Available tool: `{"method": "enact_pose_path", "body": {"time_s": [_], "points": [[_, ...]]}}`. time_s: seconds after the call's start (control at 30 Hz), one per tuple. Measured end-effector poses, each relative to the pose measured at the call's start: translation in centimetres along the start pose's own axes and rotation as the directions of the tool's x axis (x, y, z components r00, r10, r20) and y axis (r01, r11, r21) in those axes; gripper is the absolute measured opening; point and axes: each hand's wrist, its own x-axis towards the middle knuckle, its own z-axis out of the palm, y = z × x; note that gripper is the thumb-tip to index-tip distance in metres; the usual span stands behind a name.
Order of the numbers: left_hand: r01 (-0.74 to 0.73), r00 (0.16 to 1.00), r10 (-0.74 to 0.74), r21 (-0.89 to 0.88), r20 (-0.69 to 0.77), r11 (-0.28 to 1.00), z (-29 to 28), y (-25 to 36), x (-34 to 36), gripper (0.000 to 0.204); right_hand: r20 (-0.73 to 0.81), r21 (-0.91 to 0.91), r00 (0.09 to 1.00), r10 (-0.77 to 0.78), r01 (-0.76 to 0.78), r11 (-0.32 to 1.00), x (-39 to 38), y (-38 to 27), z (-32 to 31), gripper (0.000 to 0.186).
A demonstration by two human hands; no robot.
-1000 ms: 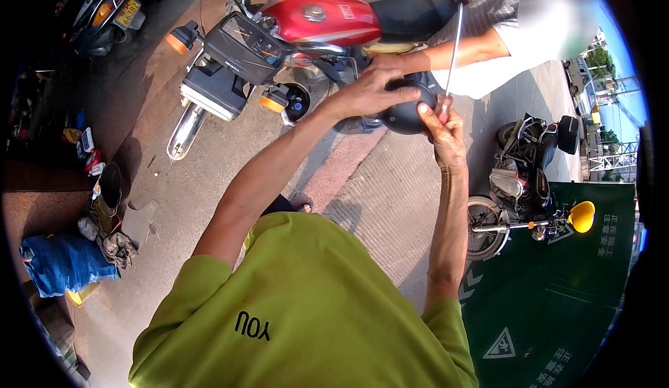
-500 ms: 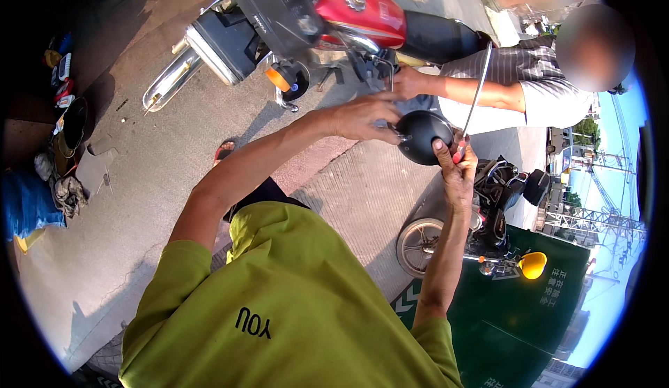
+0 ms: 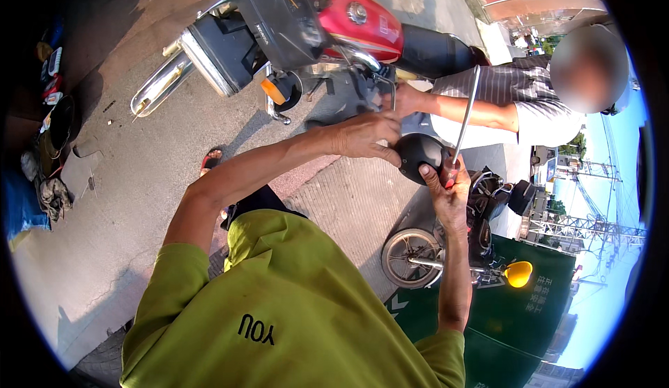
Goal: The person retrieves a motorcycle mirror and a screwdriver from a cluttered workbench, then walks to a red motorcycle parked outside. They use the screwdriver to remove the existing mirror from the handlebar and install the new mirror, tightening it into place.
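**Two hands on a black mirror beside a red motorcycle**

Head view: the person in a yellow-green shirt (image 3: 279, 304) reaches both arms forward over a paved sidewalk. The left hand (image 3: 366, 137) lies over the upper left side of a round black mirror housing (image 3: 418, 156), its fingers curled and pressed against the shell. The right hand (image 3: 449, 196) comes up from below and closes round the lower right of the housing, the thumb laid on the black surface; a small red piece shows at the fingers, but what it is cannot be told. A thin metal stem (image 3: 465, 116) rises from the housing, tilted slightly to the right. The mirror sits in the middle of the scene, held in the air between both hands, near the seat of a red motorcycle (image 3: 348, 18) that stands on the far side. Just right of the mirror, a second person in a striped shirt (image 3: 516, 88) stretches a hand (image 3: 404, 99) toward the motorcycle. Lower right, a parked small bike with a yellow light (image 3: 519, 274) stands against a green board (image 3: 529, 325).
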Motion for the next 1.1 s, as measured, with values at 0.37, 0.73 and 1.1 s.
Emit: {"method": "enact_pose_path", "body": {"time_s": [0.37, 0.73, 1.1], "points": [[0.550, 0.712, -0.363, -0.155, 0.601, 0.821, -6.0, 2.7, 7.8, 0.108, 0.179, -0.073, 0.972, 0.151, -0.140, 0.987, 1.2, -1.6, -1.6, 0.040], [0.943, 0.152, -0.042, -0.132, 0.988, 0.305, -1.0, -2.5, 11.5, 0.034, -0.435, -0.148, 0.892, 0.123, -0.205, 0.968, -1.3, -2.2, 3.2, 0.043], [0.962, 0.002, -0.095, 0.024, 0.995, 0.273, 0.0, 1.6, 14.0, 0.102, -0.796, 0.595, -0.129, 0.591, 0.008, 0.803, -5.6, -3.7, 14.7, 0.028]]}}
